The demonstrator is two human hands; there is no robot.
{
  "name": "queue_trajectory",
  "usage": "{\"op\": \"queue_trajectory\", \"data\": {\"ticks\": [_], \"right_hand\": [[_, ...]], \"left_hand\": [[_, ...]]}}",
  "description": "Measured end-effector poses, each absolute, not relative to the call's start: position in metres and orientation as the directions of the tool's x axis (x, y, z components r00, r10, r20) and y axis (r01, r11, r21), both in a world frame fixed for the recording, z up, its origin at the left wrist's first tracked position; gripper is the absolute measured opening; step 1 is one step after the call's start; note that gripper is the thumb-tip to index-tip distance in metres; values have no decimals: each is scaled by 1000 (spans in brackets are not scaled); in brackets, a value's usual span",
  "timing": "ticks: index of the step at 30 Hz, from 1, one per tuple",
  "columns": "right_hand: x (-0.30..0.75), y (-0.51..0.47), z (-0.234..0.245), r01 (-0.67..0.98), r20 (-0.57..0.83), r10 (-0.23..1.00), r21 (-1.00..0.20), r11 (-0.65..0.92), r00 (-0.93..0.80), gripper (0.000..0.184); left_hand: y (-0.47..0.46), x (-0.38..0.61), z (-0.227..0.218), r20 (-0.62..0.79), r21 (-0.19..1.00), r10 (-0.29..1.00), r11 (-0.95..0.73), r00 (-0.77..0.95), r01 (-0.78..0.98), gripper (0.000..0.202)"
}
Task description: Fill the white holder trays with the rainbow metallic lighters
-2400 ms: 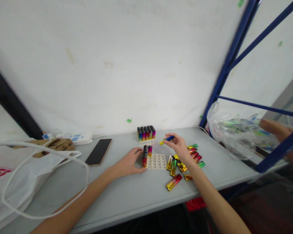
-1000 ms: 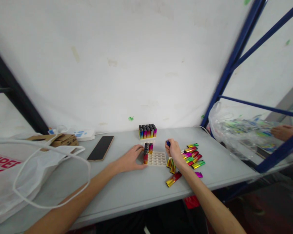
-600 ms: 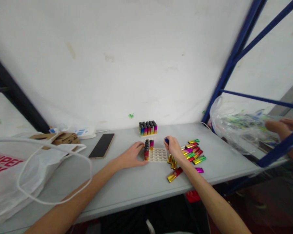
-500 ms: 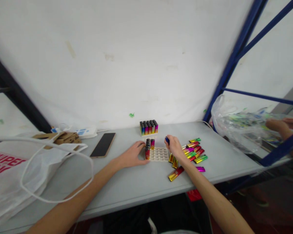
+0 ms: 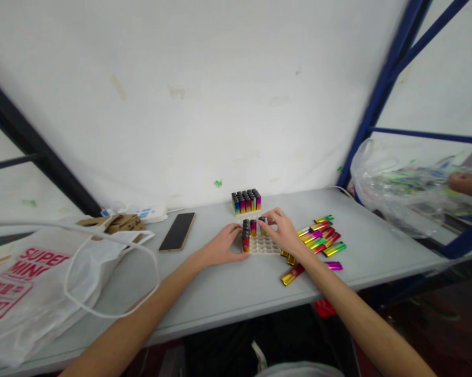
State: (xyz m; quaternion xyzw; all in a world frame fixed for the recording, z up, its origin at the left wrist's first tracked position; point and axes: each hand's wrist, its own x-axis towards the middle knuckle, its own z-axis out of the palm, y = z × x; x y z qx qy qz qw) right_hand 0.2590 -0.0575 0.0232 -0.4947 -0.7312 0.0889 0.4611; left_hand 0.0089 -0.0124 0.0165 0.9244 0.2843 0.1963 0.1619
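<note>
A white tray with round holes (image 5: pixel 264 245) lies on the grey table (image 5: pixel 228 283). Several colourful lighters (image 5: pixel 246 234) stand along its left and back edge. My left hand (image 5: pixel 222 245) rests against the tray's left side, fingers curled around it. My right hand (image 5: pixel 282 230) is over the tray's back row, pinching a lighter (image 5: pixel 262 224) upright there. A pile of loose shiny lighters (image 5: pixel 318 240) lies to the right of my right hand. A full tray of lighters (image 5: pixel 246 201) stands further back by the wall.
A phone (image 5: pixel 177 238) lies face up to the left. A white shopping bag (image 5: pixel 35 283) and cardboard pieces (image 5: pixel 116 223) sit at far left. Right of a blue frame post (image 5: pixel 377 99), another person's hand (image 5: pixel 465 183) reaches a clear plastic bag (image 5: pixel 396 183).
My right hand carried the blue-ended lighter from the right of the tray to its back row and stood it there. The camera view shifted, so everything sits further right.
</note>
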Motion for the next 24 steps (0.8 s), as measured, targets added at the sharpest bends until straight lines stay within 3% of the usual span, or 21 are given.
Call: {"op": "queue_trajectory", "data": {"ticks": [9,18,21,24], "right_hand": [[256,-60,27,646,561,821,-587,487,-109,29],[242,-66,36,889,321,909,-285,360,-265,27],[233,-70,43,937,274,938,-214,274,-212,34],[227,-71,45,974,141,978,-145,176,-156,42]], "left_hand": [[-12,9,15,300,414,580,-794,757,444,68],[-12,9,15,294,408,591,-789,751,461,68],[-12,9,14,297,408,584,-793,755,453,68],[-11,8,14,312,406,580,-797,752,447,67]]}}
